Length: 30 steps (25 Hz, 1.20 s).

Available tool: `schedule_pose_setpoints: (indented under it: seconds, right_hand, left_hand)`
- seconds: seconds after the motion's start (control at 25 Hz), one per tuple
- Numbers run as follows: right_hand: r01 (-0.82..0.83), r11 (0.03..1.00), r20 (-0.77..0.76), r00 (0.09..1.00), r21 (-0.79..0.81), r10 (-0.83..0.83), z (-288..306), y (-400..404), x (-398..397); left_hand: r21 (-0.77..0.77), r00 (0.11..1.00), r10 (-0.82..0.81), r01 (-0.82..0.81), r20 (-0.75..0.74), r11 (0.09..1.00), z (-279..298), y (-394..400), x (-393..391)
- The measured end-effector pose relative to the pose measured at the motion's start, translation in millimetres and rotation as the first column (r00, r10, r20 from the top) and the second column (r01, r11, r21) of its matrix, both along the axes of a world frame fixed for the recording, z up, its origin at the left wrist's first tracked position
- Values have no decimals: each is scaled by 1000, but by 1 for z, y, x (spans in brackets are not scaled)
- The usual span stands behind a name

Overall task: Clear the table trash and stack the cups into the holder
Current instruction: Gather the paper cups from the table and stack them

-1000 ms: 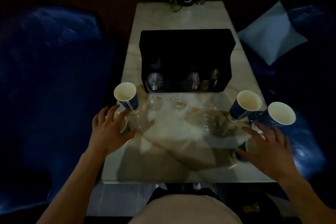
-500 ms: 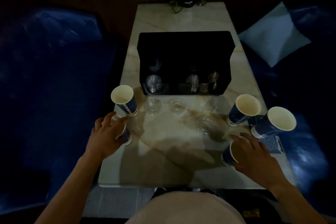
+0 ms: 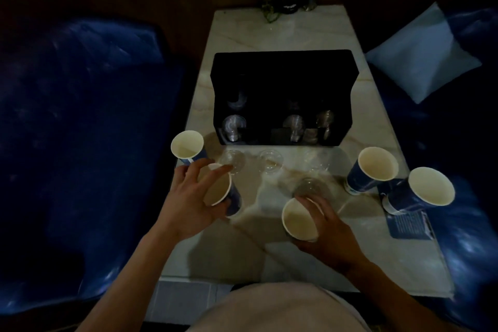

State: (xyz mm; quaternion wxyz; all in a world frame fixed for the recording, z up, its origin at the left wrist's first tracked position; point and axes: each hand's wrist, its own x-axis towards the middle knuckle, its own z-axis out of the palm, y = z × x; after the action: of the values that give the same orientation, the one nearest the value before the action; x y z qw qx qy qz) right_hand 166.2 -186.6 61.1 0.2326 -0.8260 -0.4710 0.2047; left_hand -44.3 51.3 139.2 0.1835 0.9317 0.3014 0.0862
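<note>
Two paper cups now lifted, left hand (image 3: pixel 188 201) gripping one, right hand (image 3: pixel 327 229) the other, both drawn inward

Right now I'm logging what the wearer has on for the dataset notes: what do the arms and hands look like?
Both forearms are bare up to the frame's edge: no sleeves in view. The left hand and right hand wear no gloves, and no watch, ring or bracelet shows, though the dim light could hide something small. A light-coloured garment covers the torso at the bottom of the picture.
</note>
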Motion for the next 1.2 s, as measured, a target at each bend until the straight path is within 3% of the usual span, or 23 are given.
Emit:
schedule_pose_setpoints:
  seconds: [0.16,0.36,0.48,0.72,0.92,1.2]
  right_hand:
    - [129,988,-256,961,90,-102,-10,7,-8]
    - [151,985,-319,941,88,-116,-20,9,-8]
    - [122,992,-308,945,34,-106,-19,13,-6]
    - [196,973,-401,907,122,-132,-17,8,-5]
    - [236,957,-454,880,167,-138,-18,5,-9]
    - [194,963,-409,907,186,-103,-16,5,-8]
  left_hand:
    - [23,977,-100,97,187,995,36,-15,22]
    - [11,918,-270,279,289,960,60,-39,49]
    - [52,907,-362,359,218,932,54,-54,65]
    - [80,888,-459,456,19,886,16,-77,85]
    - [55,885,-466,465,7,884,-22,-89,90]
    - [-39,906,-422,422,25,906,-64,-92,99]
